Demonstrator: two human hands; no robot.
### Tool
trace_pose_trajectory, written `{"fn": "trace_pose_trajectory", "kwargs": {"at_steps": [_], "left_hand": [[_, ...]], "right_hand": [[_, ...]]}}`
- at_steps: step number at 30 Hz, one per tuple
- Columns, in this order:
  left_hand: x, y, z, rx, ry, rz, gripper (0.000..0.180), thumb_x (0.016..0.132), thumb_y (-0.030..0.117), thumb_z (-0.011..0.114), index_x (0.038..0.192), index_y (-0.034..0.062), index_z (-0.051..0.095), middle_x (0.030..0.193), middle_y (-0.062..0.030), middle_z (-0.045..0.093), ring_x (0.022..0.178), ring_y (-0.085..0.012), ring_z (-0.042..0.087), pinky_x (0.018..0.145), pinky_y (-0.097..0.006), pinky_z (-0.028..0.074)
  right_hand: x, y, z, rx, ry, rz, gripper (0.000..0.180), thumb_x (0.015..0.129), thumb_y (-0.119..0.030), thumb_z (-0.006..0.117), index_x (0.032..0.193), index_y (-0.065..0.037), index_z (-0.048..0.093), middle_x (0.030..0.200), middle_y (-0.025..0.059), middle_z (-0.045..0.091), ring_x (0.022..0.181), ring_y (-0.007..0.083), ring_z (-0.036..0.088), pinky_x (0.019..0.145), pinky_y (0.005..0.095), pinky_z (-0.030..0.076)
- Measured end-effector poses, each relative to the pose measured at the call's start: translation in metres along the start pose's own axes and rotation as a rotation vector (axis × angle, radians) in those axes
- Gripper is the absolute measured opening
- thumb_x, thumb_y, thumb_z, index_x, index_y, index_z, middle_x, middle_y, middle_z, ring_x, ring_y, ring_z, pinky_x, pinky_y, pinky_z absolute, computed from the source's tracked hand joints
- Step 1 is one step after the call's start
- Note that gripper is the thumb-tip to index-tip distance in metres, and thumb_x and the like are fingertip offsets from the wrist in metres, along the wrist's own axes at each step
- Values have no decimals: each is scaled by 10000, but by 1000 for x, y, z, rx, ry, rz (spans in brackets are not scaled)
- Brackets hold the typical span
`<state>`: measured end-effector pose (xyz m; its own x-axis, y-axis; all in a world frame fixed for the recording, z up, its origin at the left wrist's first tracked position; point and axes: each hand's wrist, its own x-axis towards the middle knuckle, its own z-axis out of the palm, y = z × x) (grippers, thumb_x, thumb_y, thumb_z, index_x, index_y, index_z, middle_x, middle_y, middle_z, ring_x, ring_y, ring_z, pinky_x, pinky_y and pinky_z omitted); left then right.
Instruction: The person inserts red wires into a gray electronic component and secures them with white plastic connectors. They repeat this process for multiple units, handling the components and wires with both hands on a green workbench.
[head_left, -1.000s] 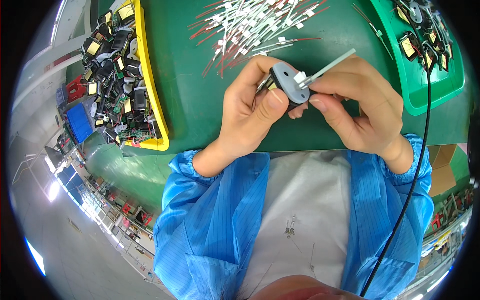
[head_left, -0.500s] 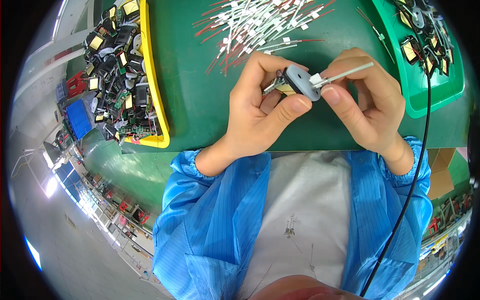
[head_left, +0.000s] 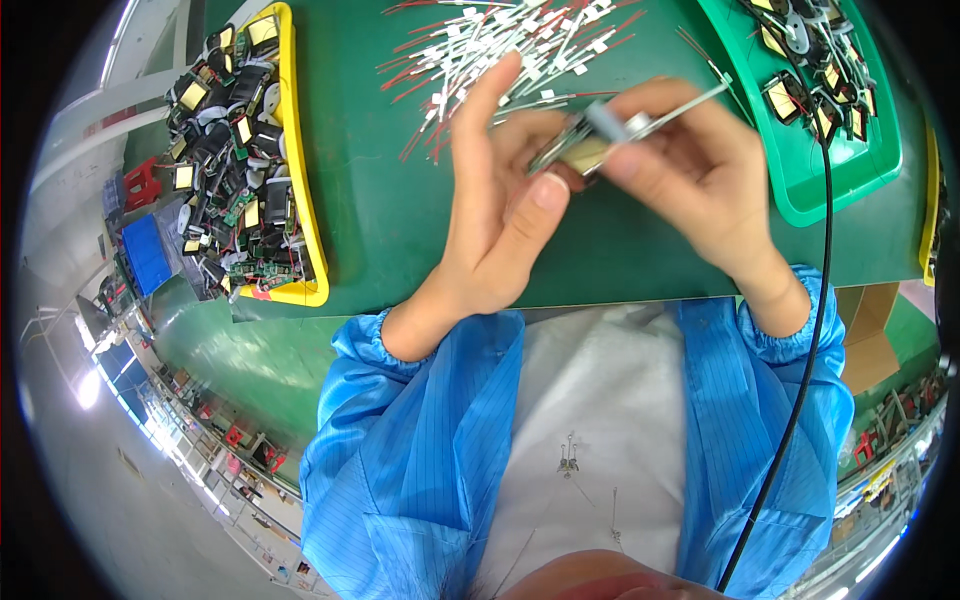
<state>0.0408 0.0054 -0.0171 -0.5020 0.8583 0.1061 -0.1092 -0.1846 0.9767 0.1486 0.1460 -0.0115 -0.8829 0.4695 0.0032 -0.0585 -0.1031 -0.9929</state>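
Between my hands is a small electronic module [head_left: 583, 154], blurred, with a grey plate, a pale yellow block and a circuit board edge. My left hand [head_left: 497, 205] has its thumb and bent fingers at the module's left side, while its index finger points up, away from it. My right hand [head_left: 695, 172] pinches the module's right end together with a white-sleeved cable [head_left: 685, 108] whose white connector lies by the grey plate. Whether the connector is plugged in cannot be made out. Beyond my hands lies a pile of red and white connector cables [head_left: 510, 60].
A yellow bin [head_left: 312, 220] full of similar modules stands at the left. At the right, a green tray [head_left: 800, 205] holds several modules. Loose cables [head_left: 712, 62] lie beside that tray. A black cord [head_left: 826, 230] hangs across the right side. An open cardboard box [head_left: 868, 335] is below the table edge.
The module has tilted and turned between my hands, with its yellow block now facing more into view. My left index finger has lifted off it, and my right hand has shifted left and farther up.
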Motion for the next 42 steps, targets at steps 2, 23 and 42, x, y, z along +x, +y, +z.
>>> {"fn": "trace_pose_trajectory", "kwargs": {"at_steps": [2,23,42], "left_hand": [[7,-4,-9,31,42,51,567,937,239,444,1358,-10,159,1038,-192,528,865,-200,526,795,-310,425],[-10,62,-179,1861,373,-203,354,855,302,568,1136,86,568,1109,-136,555,999,-341,496,875,-408,398],[3,60,-179,1845,481,-39,288,709,263,740,855,40,631,1061,-130,545,1009,-331,448,876,-411,377]], "right_hand": [[6,-3,-12,223,203,-31,202,826,-42,631,1008,26,576,826,44,603,679,55,541,578,185,428],[27,29,11,-1035,-10,-597,242,682,-59,678,917,-62,620,945,24,584,876,201,513,745,328,380],[22,13,1,-1312,-146,-631,169,654,-72,570,822,-53,579,871,28,537,881,188,495,813,359,353]]}}
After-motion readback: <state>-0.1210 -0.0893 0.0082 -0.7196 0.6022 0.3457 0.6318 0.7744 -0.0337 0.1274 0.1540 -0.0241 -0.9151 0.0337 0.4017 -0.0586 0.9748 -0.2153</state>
